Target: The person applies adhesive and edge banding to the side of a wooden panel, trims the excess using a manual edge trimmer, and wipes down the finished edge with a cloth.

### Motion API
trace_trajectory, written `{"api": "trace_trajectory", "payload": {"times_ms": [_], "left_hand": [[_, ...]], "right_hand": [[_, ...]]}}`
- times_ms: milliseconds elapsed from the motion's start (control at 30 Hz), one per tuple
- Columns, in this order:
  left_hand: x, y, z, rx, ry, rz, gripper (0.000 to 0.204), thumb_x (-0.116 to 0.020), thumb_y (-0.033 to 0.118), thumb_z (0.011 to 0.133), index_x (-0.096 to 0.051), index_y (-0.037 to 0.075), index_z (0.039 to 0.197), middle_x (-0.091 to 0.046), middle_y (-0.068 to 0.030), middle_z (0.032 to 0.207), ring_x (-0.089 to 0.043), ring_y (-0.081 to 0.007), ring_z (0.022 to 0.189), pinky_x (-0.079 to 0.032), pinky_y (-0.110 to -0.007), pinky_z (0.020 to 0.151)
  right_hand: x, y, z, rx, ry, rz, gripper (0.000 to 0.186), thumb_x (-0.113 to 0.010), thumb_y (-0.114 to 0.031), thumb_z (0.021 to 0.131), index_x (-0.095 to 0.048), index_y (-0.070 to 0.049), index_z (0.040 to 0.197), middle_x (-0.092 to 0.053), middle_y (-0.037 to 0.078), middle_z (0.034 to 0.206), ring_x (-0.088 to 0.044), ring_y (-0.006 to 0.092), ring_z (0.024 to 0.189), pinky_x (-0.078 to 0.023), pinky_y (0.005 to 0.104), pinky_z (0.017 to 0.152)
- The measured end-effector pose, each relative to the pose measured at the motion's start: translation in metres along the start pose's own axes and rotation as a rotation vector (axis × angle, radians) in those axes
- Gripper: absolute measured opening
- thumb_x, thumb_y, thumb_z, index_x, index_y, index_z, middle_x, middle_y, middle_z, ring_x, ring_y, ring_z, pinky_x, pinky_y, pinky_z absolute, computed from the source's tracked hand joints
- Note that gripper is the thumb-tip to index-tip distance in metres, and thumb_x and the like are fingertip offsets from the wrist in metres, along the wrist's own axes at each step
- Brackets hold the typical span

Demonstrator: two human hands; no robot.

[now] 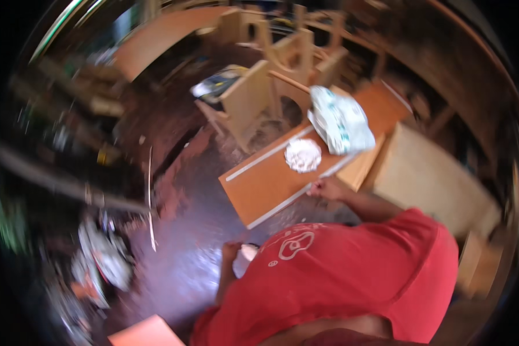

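Observation:
An orange-brown board (259,187) with white strips along its long edges lies slantwise in front of me. On it rests a white, lumpy round heap (303,155), beside a crumpled white plastic bag (341,124) with green print. My right hand (326,189) is at the board's near edge with its fingers curled; whether they pinch anything small is hidden. Lower and to the left, my left hand (230,251) is closed beside my body. It grips a pale pinkish, rounded thing (249,252), partly hidden by my red shirt and too blurred to name.
Pale wooden furniture frames (251,104) stand beyond the board. A large pale wooden panel (435,179) is at the right. Blurred silvery-grey machinery or tools (104,254) lie on the left, and a thin stick (151,202) lies on the dark floor (179,230).

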State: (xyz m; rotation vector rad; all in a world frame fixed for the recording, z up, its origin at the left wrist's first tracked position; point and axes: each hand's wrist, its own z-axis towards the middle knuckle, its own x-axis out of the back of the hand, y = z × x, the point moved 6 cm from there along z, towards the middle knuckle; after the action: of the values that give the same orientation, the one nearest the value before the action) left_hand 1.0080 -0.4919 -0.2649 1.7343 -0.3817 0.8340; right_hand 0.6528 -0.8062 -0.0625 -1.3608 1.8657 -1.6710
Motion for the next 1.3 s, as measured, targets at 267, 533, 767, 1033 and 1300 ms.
{"api": "trace_trajectory", "payload": {"times_ms": [267, 533, 767, 1033, 1300], "left_hand": [[0.049, -0.110, 0.031, -0.158, -0.639, 0.667, 0.020, -0.054, 0.022, 0.088, -0.059, 0.006, 0.099, -0.064, -0.0140, 0.084, -0.061, -0.0279, 0.070, -0.047, -0.042, 0.062], [0.031, 0.062, 0.193, -0.216, -0.221, 0.521, 0.024, -0.055, 0.020, 0.089, -0.058, 0.002, 0.106, -0.062, -0.0157, 0.097, -0.059, -0.0247, 0.083, -0.046, -0.037, 0.075], [-0.043, 0.349, 0.311, -0.684, 0.266, -0.043, 0.028, -0.055, 0.018, 0.091, -0.058, -0.001, 0.111, -0.060, -0.0172, 0.108, -0.057, -0.0218, 0.095, -0.045, -0.033, 0.086], [-0.363, 0.768, 0.035, -1.095, -1.172, -0.125, 0.025, -0.055, 0.008, 0.088, -0.057, -0.003, 0.110, -0.062, -0.0121, 0.101, -0.059, -0.0192, 0.091, -0.047, -0.031, 0.085], [-0.676, 0.671, 0.064, -0.663, -1.973, 0.422, 0.011, -0.058, 0.009, 0.086, -0.063, 0.002, 0.093, -0.063, -0.0037, 0.081, -0.058, -0.0154, 0.073, -0.049, -0.029, 0.069]], "right_hand": [[-0.082, -0.040, -0.012, 0.215, 0.155, -0.203, 0.024, -0.062, -0.029, 0.084, -0.059, -0.006, 0.081, -0.059, 0.012, 0.069, -0.057, 0.0301, 0.066, -0.043, 0.0413, 0.061], [-0.025, 0.233, -0.306, -0.652, 0.805, -0.288, 0.036, -0.059, -0.040, 0.078, -0.069, -0.008, 0.091, -0.066, 0.017, 0.093, -0.062, 0.0360, 0.089, -0.048, 0.0452, 0.078], [-0.090, 0.375, -0.593, -1.222, 1.212, -0.006, 0.040, -0.054, -0.041, 0.085, -0.069, -0.005, 0.093, -0.066, 0.018, 0.089, -0.062, 0.0372, 0.088, -0.048, 0.0445, 0.081], [-0.217, 0.309, -0.711, -1.198, 1.816, 0.826, 0.015, -0.064, -0.021, 0.082, -0.065, -0.006, 0.078, -0.062, 0.006, 0.066, -0.057, 0.0138, 0.054, -0.047, 0.0302, 0.048], [-0.254, 0.281, -0.692, -1.007, 2.172, 1.212, 0.019, -0.069, -0.025, 0.083, -0.064, -0.006, 0.085, -0.060, 0.002, 0.067, -0.055, 0.0092, 0.054, -0.046, 0.0246, 0.047]]}}
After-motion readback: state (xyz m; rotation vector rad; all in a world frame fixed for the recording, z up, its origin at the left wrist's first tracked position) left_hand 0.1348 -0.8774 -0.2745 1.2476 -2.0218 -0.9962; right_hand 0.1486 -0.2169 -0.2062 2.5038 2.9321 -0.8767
